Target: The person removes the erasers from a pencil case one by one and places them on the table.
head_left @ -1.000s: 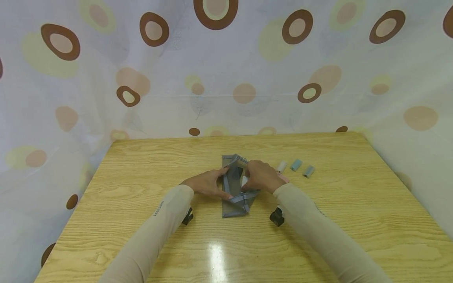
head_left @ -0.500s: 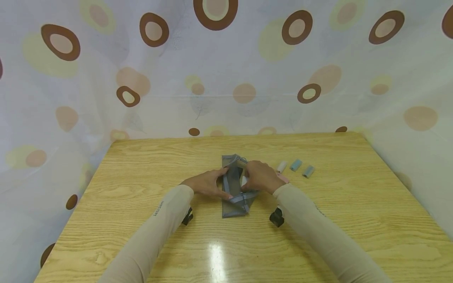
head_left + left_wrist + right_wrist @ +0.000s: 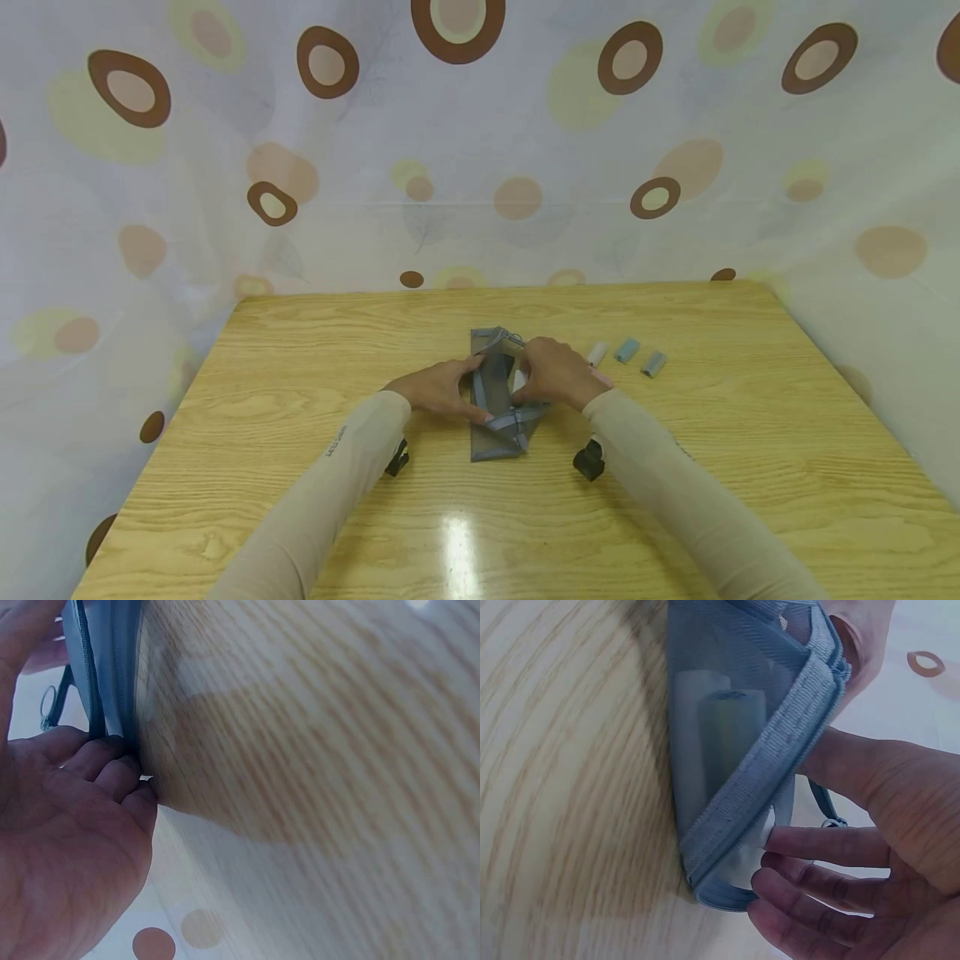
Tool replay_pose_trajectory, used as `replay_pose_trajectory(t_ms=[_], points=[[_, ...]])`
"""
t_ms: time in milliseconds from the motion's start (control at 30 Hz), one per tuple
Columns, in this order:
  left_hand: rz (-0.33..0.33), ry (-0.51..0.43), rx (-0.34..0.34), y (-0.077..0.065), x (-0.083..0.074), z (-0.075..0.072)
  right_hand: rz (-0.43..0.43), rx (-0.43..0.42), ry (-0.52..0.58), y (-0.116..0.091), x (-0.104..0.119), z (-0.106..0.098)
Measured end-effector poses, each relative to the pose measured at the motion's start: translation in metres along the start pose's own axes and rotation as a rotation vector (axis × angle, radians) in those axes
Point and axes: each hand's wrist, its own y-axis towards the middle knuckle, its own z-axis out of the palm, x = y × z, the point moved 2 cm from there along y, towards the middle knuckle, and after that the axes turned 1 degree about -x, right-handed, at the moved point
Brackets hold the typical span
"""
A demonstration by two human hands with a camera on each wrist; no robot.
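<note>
A grey-blue mesh zipper pouch lies at mid-table with its mouth spread. My left hand grips its left side, thumb at the near end of the mouth and index finger at the far end. In the left wrist view the other fingers curl against the zip edge. My right hand reaches into the mouth and pinches a small white piece; part of it is hidden by the fingers. Through the mesh in the right wrist view show a pale greenish tube-like piece and a whitish one beside it.
Right of the pouch lie a small white piece, a blue one and a grey one. Something pink shows partly behind the right wrist. A patterned curtain hangs along the back of the wooden table.
The right hand has shifted very slightly to the right at the pouch mouth. The left hand and the pouch stay in place.
</note>
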Motion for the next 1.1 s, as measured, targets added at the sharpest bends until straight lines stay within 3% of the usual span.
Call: replay_pose_trajectory(t_ms=[500,1100], points=[[0.001,-0.008,0.005,0.001,0.001,0.0,-0.048,-0.037,0.034,-0.007,-0.005,-0.019],[0.023,-0.001,0.002,0.001,0.003,0.001,0.006,-0.084,0.043,-0.031,-0.042,-0.056]])
